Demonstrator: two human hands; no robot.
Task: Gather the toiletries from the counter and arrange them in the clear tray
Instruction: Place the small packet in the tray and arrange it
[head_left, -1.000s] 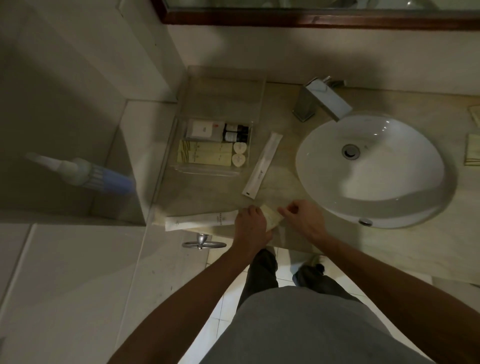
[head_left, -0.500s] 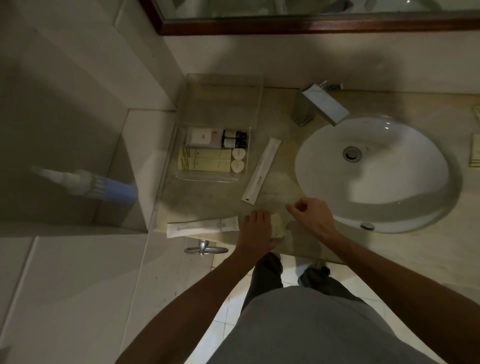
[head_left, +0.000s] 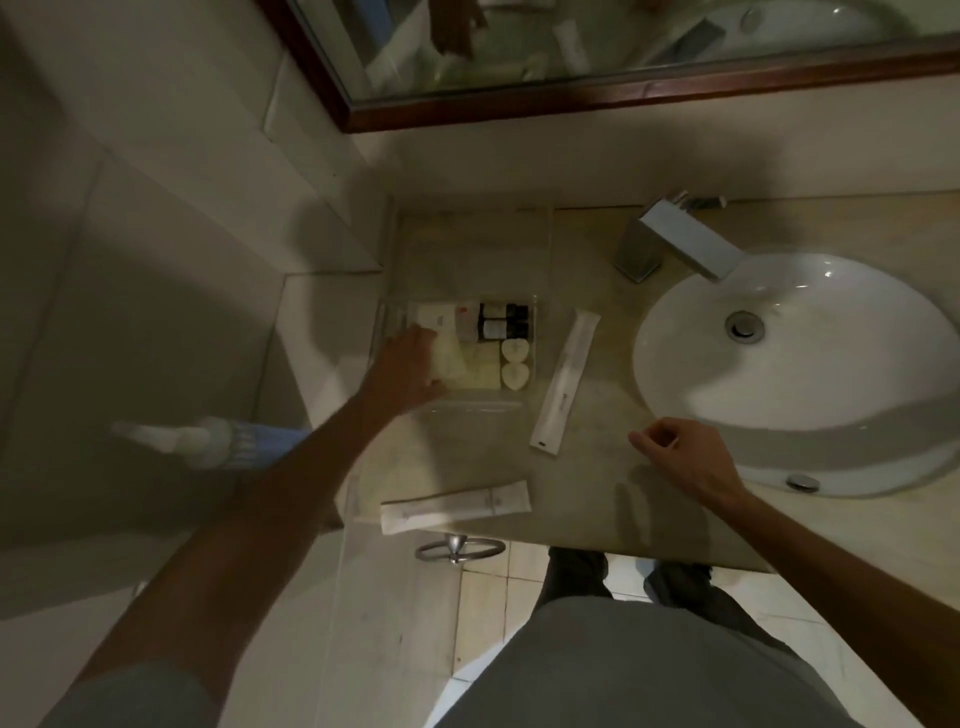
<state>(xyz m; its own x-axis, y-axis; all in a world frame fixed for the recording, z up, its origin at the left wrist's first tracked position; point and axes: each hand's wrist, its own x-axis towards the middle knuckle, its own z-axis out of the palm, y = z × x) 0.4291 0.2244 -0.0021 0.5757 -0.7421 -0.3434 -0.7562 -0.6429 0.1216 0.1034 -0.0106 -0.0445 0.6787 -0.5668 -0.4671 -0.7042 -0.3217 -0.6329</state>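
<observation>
**Left hand in the tray, two long packets left on the bench**

At the far left a pale spray bottle (head_left: 208, 441) lies off the bench, below the counter's edge, and plays no part here. Next comes the left hand (head_left: 410, 366), reaching into the clear tray (head_left: 535, 358); its fingers rest flat on the pale flat packets (head_left: 467, 366) at the tray's near left. Whether it pinches one of them or only presses it down I cannot tell, since the palm hides the contact. Behind these lie a white carton (head_left: 439, 319) and two small dark bottles (head_left: 501, 322), and at the tray's right end sit two white rounded pieces (head_left: 514, 364).

Just right of the tray, on the bench (head_left: 597, 499), a long white sachet (head_left: 563, 384) lies slantwise. Nearer the front edge a white tube (head_left: 454, 506) lies crosswise, well apart from the tray. Both look light. The sachet is probably thin and limp, so it would be best lifted near its middle with a fingertip slid under the edge. The tube seems soft-bodied and smooth; a grip round its middle should hold without squeezing the contents.

The right hand (head_left: 675, 457) hovers over the bench beside the basin (head_left: 805, 457), fingers loosely curled, holding nothing visible.
</observation>
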